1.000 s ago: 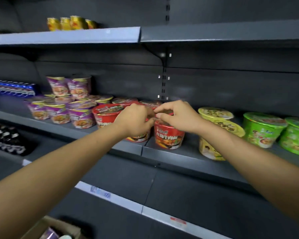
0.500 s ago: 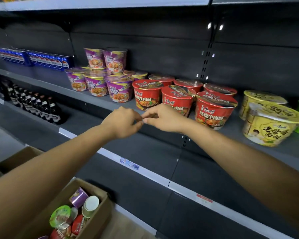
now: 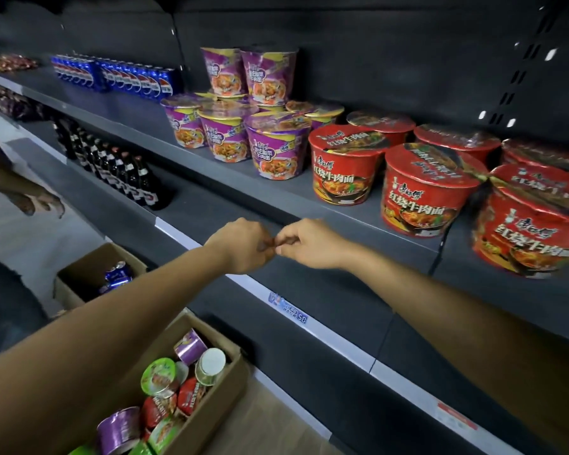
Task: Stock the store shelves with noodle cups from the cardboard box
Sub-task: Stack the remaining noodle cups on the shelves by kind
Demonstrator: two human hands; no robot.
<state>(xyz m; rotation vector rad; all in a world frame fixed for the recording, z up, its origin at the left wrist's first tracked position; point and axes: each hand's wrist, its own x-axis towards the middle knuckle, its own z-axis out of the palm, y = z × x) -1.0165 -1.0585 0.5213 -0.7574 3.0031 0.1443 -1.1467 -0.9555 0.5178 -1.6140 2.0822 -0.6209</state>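
Note:
Red noodle cups (image 3: pixel 428 192) stand in rows on the grey middle shelf (image 3: pixel 276 195), with purple noodle cups (image 3: pixel 276 149) stacked to their left. Both my hands hover in front of that shelf's edge, below the cups and touching none of them. My left hand (image 3: pixel 240 246) is curled like a fist and my right hand (image 3: pixel 311 246) has its fingers bunched; their fingertips meet and hold nothing. At the bottom left the open cardboard box (image 3: pixel 217 399) lies under my left forearm, holding purple (image 3: pixel 189 346), green (image 3: pixel 158 376) and red (image 3: pixel 191 392) cups.
Blue soda cans (image 3: pixel 128 77) line the middle shelf at the left. Dark bottles (image 3: pixel 125 172) stand on the lower shelf. A second cardboard box (image 3: pixel 89 274) with blue cans sits on the floor. Another person's hand (image 3: pixel 40 201) reaches in at the left edge.
My hands let go of the red cups on the shelf and drew back and down, staying fingertip to fingertip. The view tilted down, bringing the box into sight.

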